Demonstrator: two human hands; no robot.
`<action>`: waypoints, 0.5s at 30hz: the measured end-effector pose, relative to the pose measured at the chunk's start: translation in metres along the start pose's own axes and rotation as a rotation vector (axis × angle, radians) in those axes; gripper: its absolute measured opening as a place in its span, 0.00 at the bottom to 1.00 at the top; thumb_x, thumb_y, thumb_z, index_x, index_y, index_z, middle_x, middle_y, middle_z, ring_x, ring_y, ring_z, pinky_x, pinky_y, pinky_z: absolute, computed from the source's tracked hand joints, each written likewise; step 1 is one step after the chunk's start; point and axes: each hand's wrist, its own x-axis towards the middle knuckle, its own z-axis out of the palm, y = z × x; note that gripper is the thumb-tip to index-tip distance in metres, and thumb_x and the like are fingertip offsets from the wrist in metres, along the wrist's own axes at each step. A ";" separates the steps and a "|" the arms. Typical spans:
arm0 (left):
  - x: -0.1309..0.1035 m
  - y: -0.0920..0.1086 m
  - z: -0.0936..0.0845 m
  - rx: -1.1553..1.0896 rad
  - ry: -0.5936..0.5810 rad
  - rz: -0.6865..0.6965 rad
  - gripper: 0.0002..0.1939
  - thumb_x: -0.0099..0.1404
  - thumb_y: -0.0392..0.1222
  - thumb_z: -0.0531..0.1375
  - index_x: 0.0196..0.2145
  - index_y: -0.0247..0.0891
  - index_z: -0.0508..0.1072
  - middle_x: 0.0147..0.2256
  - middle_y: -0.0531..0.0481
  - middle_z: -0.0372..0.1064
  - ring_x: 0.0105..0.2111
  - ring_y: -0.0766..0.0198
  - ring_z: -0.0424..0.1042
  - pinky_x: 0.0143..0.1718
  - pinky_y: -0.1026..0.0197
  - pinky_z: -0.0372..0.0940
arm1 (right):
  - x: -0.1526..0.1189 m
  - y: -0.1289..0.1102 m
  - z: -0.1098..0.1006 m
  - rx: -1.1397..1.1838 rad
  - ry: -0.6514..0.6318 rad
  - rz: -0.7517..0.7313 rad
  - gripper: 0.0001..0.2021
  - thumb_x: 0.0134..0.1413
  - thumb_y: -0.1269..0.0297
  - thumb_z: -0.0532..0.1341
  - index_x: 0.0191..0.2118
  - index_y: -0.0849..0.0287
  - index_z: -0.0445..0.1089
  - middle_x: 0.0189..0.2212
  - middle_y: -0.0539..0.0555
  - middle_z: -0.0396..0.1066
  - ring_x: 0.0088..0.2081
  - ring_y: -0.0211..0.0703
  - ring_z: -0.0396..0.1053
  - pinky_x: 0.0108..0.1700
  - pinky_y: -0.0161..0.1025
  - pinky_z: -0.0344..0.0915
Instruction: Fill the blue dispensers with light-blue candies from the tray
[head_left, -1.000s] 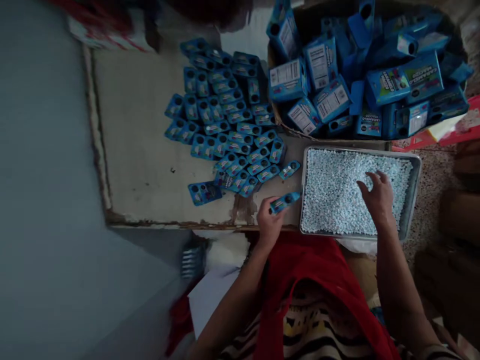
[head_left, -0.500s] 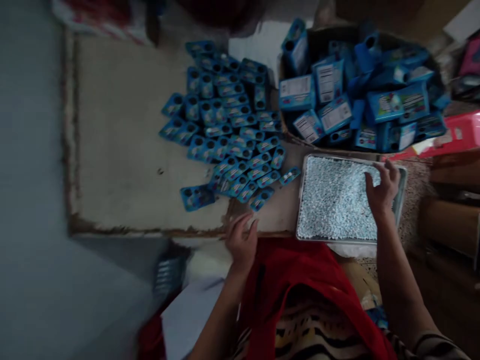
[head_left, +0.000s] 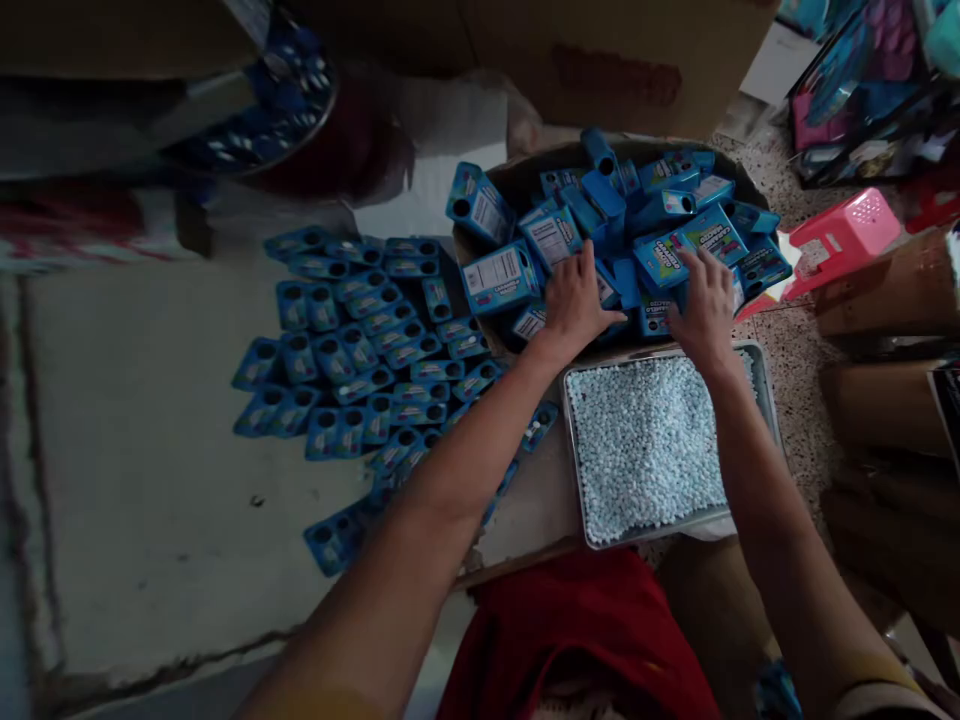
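Observation:
A large container [head_left: 517, 160] is heaped with blue printed boxes [head_left: 499, 278] at the upper middle right. Over the near side of the heap, my left hand [head_left: 577, 300] has its fingers spread and touches boxes. My right hand [head_left: 705, 305] reaches onto the heap's right part, fingers apart, against the boxes there. Neither hand is closed round a box. Below the container lies a metal tray [head_left: 769, 420] filled with small pale blue and white pellets [head_left: 645, 440]. Many blue boxes with round holes [head_left: 390, 320] stand close together on the table, partly hidden by my left forearm.
The pale table [head_left: 150, 430] reaches to the left. A dark red tub [head_left: 330, 150] of blue items stands behind it. Cardboard boxes [head_left: 615, 60] are at the back, others [head_left: 885, 400] at the right. A pink plastic stool [head_left: 847, 235] is beyond the container.
Both hands have moved up and forward onto the heap of boxes, my left from the table's front edge and my right from over the tray. The view has shifted, showing more of the back.

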 end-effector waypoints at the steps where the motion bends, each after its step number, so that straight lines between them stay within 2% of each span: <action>1: 0.006 -0.002 0.005 -0.044 -0.033 -0.015 0.59 0.51 0.50 0.81 0.72 0.33 0.59 0.68 0.25 0.62 0.73 0.27 0.57 0.74 0.30 0.55 | 0.015 -0.001 -0.001 -0.043 -0.098 -0.091 0.38 0.59 0.68 0.61 0.75 0.54 0.55 0.74 0.66 0.59 0.73 0.70 0.56 0.70 0.72 0.57; 3: 0.001 -0.006 -0.004 -0.184 -0.073 -0.020 0.57 0.50 0.46 0.79 0.72 0.35 0.60 0.69 0.29 0.63 0.71 0.30 0.61 0.73 0.33 0.58 | 0.048 0.000 -0.003 -0.123 -0.293 -0.258 0.47 0.52 0.72 0.64 0.78 0.56 0.51 0.77 0.67 0.54 0.75 0.75 0.51 0.71 0.77 0.51; 5: -0.020 -0.008 -0.029 -0.393 -0.081 -0.038 0.53 0.51 0.43 0.76 0.72 0.39 0.62 0.69 0.35 0.64 0.69 0.36 0.66 0.71 0.38 0.64 | 0.075 0.003 -0.005 -0.161 -0.414 -0.359 0.48 0.48 0.74 0.66 0.77 0.59 0.55 0.74 0.68 0.59 0.74 0.76 0.53 0.73 0.79 0.45; 6: -0.033 -0.007 -0.044 -0.517 -0.079 -0.067 0.51 0.52 0.43 0.75 0.71 0.42 0.64 0.69 0.38 0.66 0.67 0.38 0.68 0.69 0.40 0.66 | 0.084 0.001 -0.008 -0.150 -0.430 -0.377 0.46 0.47 0.74 0.67 0.74 0.60 0.59 0.71 0.68 0.63 0.73 0.77 0.56 0.73 0.80 0.43; 8: -0.059 -0.001 -0.070 -0.796 -0.069 -0.162 0.46 0.54 0.43 0.73 0.69 0.48 0.67 0.67 0.44 0.70 0.65 0.41 0.71 0.66 0.42 0.71 | 0.085 -0.009 -0.016 -0.029 -0.377 -0.339 0.40 0.48 0.69 0.69 0.69 0.60 0.66 0.67 0.67 0.67 0.70 0.77 0.59 0.74 0.80 0.42; 10: -0.078 0.009 -0.085 -1.067 -0.030 -0.291 0.41 0.55 0.46 0.71 0.67 0.52 0.70 0.61 0.47 0.76 0.62 0.43 0.75 0.62 0.42 0.74 | 0.064 -0.028 -0.026 0.244 -0.284 -0.202 0.38 0.52 0.59 0.70 0.69 0.58 0.67 0.66 0.65 0.68 0.69 0.75 0.61 0.73 0.76 0.50; 12: -0.091 0.020 -0.091 -1.248 0.046 -0.455 0.35 0.58 0.51 0.70 0.63 0.51 0.73 0.54 0.48 0.80 0.57 0.45 0.80 0.58 0.42 0.76 | 0.027 -0.051 -0.036 0.646 -0.261 0.036 0.36 0.58 0.48 0.66 0.70 0.53 0.64 0.64 0.61 0.71 0.67 0.68 0.67 0.69 0.69 0.64; 15: -0.107 0.033 -0.091 -1.328 0.136 -0.733 0.28 0.64 0.63 0.68 0.56 0.45 0.76 0.45 0.47 0.81 0.50 0.49 0.82 0.54 0.46 0.79 | -0.036 -0.083 -0.038 1.259 -0.487 0.530 0.32 0.65 0.36 0.53 0.66 0.50 0.66 0.56 0.59 0.78 0.56 0.60 0.77 0.54 0.59 0.79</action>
